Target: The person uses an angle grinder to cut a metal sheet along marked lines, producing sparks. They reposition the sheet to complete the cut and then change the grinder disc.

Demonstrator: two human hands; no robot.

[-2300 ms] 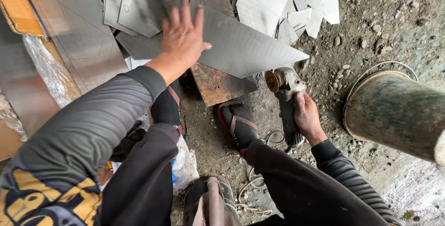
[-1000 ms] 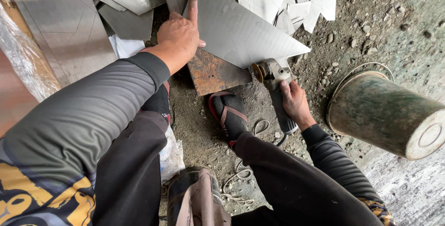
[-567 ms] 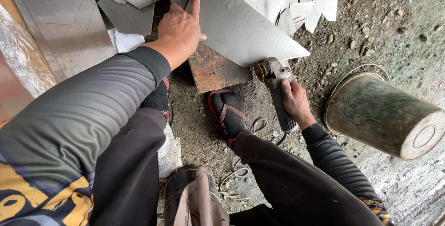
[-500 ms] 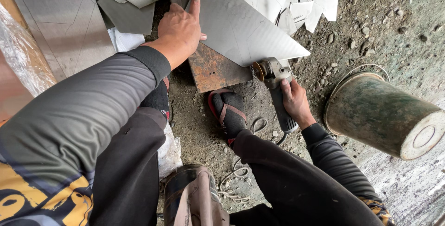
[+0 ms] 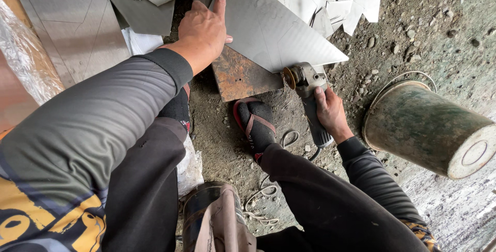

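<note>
While your left hand lies flat, index finger stretched out, pressing down on the grey triangular sheet-metal piece, you're at the cutting step. That sheet lies far centre, overlapping a rusty brown steel plate that props it off the dirt.

Left side: long grey metal strips with scribed lines, plus clear plastic wrap at the far-left edge. Both are apart from the cut.

Centre: your foot in a black sandal with red trim sits just near of the rusty plate.

Right of that, your right hand is wrapped tight around the body of the grey handheld angle grinder, whose disc meets the near edge of the sheet close to its right-hand tip. I'd say the next move needs steady downward pressure from the left hand and a controlled feed along the edge.

Watch the white cord looping on the ground by your foot; it could snag.

Far right: pale offcut scraps lie behind the sheet, and a green weathered cylindrical drum on its side crowds your right elbow.
</note>
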